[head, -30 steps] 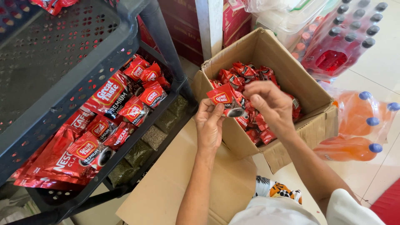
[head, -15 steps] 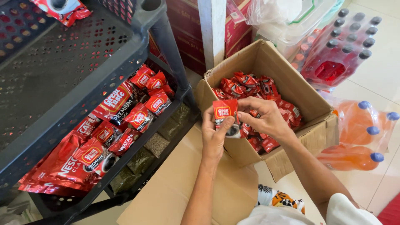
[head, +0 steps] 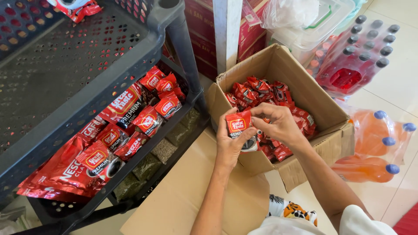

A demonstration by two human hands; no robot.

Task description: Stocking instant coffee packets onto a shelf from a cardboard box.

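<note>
Two hands pinch one small red sachet over an open carton.

The left hand and the right hand both close their fingertips on the red sachet, holding it upright above the near wall of the cardboard box, which is full of similar red packets. To the left, a grey plastic rack holds more red packs on its lower shelf; orange drink bottles lie to the right.

Glossy foil sachet; matt brown cardboard box; grey perforated plastic rack; clear plastic bottles.
</note>
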